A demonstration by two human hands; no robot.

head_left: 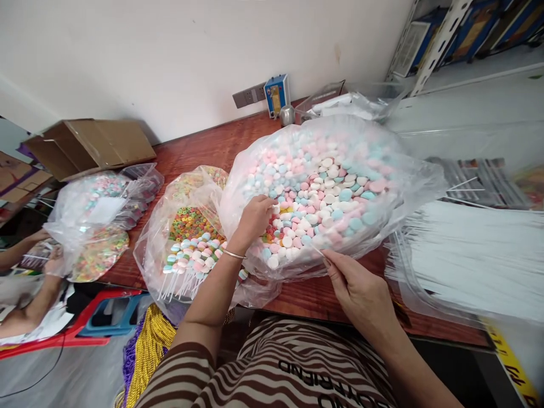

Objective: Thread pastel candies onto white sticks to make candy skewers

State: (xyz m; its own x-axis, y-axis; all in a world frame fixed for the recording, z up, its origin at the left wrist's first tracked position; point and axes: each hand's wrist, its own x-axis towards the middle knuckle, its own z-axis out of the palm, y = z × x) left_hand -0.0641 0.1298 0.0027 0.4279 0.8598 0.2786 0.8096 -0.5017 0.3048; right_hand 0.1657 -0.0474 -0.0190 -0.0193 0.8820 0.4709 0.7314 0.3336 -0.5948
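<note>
A big clear plastic bag [408, 181] lies open, full of round pastel candy-like pieces [329, 198] in pink, white and blue. Inside its near left part my left hand [255, 218] has its fingers pinched together among the pieces; what they grip is mostly hidden. My right hand [361, 289], at the bag's front edge, pinches a thin white stick [317, 249] between thumb and forefinger. Left of it, a second clear bag [148, 243] holds small coloured rings [193, 224], with several assembled stick pieces [198, 255] lying on top, their white sticks toward me.
At right, a clear tray [408, 277] holds many white sticks [471, 249]. A blue box [277, 95] and a metal pot [287, 115] stand by the wall. A cardboard box [93, 144] stands far left, where another person's hands [53, 263] work beside more bags.
</note>
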